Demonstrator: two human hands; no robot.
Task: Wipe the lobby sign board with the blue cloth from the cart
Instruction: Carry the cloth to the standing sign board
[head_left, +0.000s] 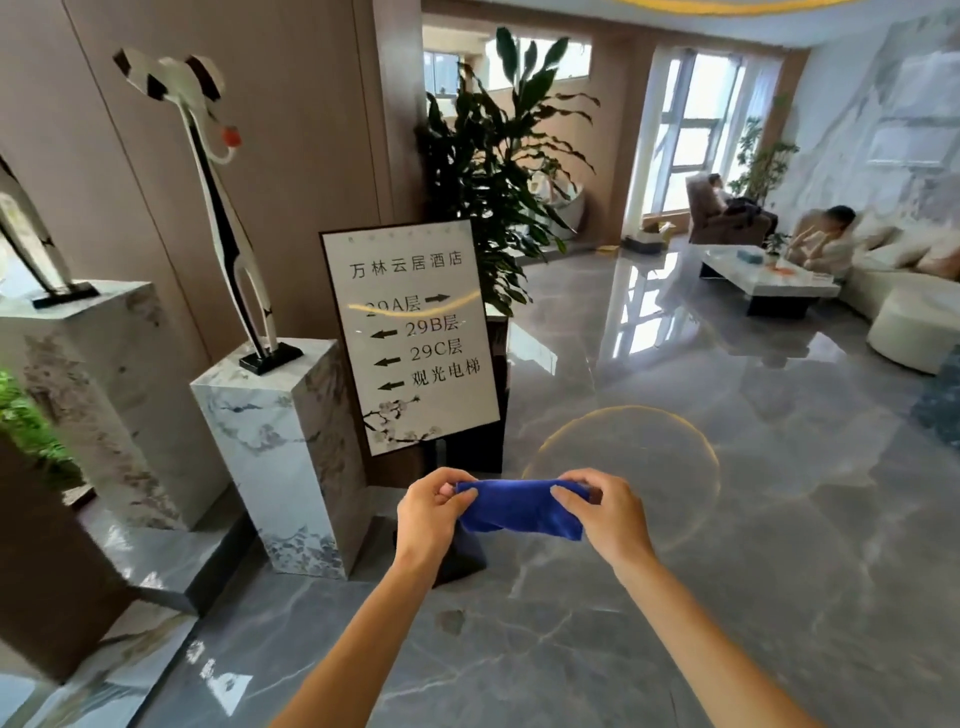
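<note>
A blue cloth (519, 512) is stretched between both hands at waist height, folded into a short band. My left hand (431, 512) pinches its left end and my right hand (602, 514) pinches its right end. The lobby sign board (410, 332) stands upright just beyond the hands, a white glossy panel in a dark frame with black lettering, arrows and a blossom print at the bottom. Its dark base (457, 558) shows under the cloth. The cloth is apart from the board. No cart is in view.
A white marble pedestal (275, 452) with a tall sculpture stands left of the board, a larger pedestal (98, 395) further left. A big potted plant (488, 171) is behind the board. Polished grey floor (675, 467) spreads right toward a low table (763, 283), sofas and seated people.
</note>
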